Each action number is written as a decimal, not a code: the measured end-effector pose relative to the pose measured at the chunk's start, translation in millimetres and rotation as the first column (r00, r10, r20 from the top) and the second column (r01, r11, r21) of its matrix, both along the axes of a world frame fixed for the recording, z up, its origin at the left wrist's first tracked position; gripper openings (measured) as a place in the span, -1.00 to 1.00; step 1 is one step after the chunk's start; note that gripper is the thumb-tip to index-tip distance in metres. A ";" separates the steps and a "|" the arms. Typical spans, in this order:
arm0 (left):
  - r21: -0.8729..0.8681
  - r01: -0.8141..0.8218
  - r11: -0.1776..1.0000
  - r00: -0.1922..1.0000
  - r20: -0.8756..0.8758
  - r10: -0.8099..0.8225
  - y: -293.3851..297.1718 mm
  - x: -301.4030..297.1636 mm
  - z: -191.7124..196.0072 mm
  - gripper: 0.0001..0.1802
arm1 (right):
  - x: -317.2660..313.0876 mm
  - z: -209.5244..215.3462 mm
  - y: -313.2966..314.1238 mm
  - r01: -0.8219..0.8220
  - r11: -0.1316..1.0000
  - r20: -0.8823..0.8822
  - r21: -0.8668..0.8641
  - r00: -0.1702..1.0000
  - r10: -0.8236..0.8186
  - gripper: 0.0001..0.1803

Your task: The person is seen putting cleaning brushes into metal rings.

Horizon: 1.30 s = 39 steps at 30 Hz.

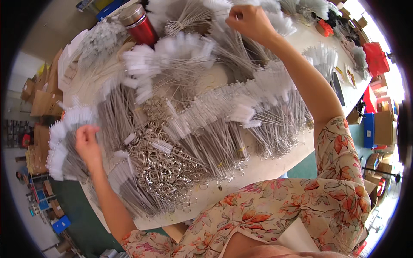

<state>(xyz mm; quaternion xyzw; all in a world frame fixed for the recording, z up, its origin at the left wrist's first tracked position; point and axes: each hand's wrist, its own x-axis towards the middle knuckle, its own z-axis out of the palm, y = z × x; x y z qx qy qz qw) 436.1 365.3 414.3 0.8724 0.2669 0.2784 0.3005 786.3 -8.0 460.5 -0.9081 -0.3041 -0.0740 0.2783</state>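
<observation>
My left hand (88, 144) is at the table's left side, fingers curled together, beside a fanned bundle of white-bristled wire brushes (64, 146). What lies between its fingers, if anything, is too small to make out. My right hand (251, 21) is reached out over the far brushes (234, 45), its fingers closed in a pinch; whatever they hold is hidden. Between my arms a heap of shiny metal rings (159, 165) spreads across the near table. More bundles of wire-stemmed brushes (215, 142) surround it, with a few loose brushes (161, 146) on top of the rings.
A red flask with a steel lid (140, 26) stands at the far left of the white table (297, 159). Scissors (351, 77) lie at the right edge near a red bag (375, 59). Cardboard boxes (45, 103) and a blue bin (368, 130) are beyond the table.
</observation>
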 end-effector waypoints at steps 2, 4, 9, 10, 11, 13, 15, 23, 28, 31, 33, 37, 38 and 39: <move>0.107 -0.095 0.990 0.994 0.072 0.087 -9.1 -0.8 18.3 -0.79 | 19.6 11.4 -12.2 -0.030 0.995 0.342 0.097 0.940 -0.005 -0.79; 0.064 -0.163 0.985 0.980 0.129 0.153 -27.6 -13.8 49.7 -0.72 | 48.7 30.5 -34.8 -0.089 0.989 0.408 0.117 0.912 0.034 -0.80; -0.076 -0.075 0.994 0.952 0.290 0.094 -53.3 -40.4 53.1 -0.67 | 129.7 -9.1 -117.9 0.156 0.932 -0.375 0.326 0.927 -0.024 -0.78; -0.199 -0.099 0.975 0.963 0.229 0.145 -62.5 -43.5 52.3 -0.67 | 141.9 -28.6 -145.6 0.105 0.990 -0.145 0.092 0.985 -0.091 -0.75; -0.312 -0.134 0.941 0.969 0.156 0.190 -68.0 -48.0 51.6 -0.67 | 148.8 -38.1 -160.1 0.104 0.983 0.094 -0.153 0.992 -0.090 -0.68; -0.307 -0.123 0.944 0.978 0.126 0.168 -69.9 -70.4 40.1 -0.68 | 133.7 -45.2 -151.4 0.272 0.918 0.087 -0.289 0.962 -0.257 -0.66; -0.307 -0.106 0.946 0.985 0.096 0.142 -75.6 -83.8 32.4 -0.69 | 126.2 -51.6 -142.2 0.423 0.802 0.108 -0.422 0.902 -0.419 -0.63; -0.566 -0.087 0.819 0.979 0.102 0.175 -104.4 -117.4 27.4 -0.72 | 88.4 -17.8 -97.7 0.352 0.848 -0.034 -0.396 0.917 -0.397 -0.66; -0.652 -0.004 0.758 0.964 0.198 0.176 -124.9 -114.5 31.2 -0.72 | 30.4 61.3 -78.4 0.165 0.983 0.402 -0.083 0.908 -0.119 -0.77; -0.592 0.165 0.789 0.919 0.382 0.095 -150.3 -97.2 31.1 -0.71 | -3.3 90.2 -56.0 -0.306 0.937 0.454 0.170 0.868 0.201 -0.75; -0.604 0.192 0.773 0.927 0.370 0.059 -185.2 -79.2 46.5 -0.72 | -65.0 105.8 -36.6 -0.352 0.902 0.307 0.250 0.912 0.271 -0.70; -0.522 0.365 0.771 0.882 0.458 -0.107 -250.1 -54.1 61.2 -0.78 | -161.3 80.6 -6.4 -0.379 0.546 -0.239 0.747 0.613 0.753 -0.73; -0.479 0.430 0.765 0.846 0.510 -0.156 -260.8 -51.8 58.3 -0.77 | -191.4 75.5 -3.3 -0.388 0.531 -0.296 0.753 0.522 0.800 -0.73; -0.461 0.471 0.752 0.827 0.527 -0.195 -273.9 -46.8 55.5 -0.75 | -218.7 64.3 -1.0 -0.343 0.501 -0.311 0.795 0.479 0.821 -0.74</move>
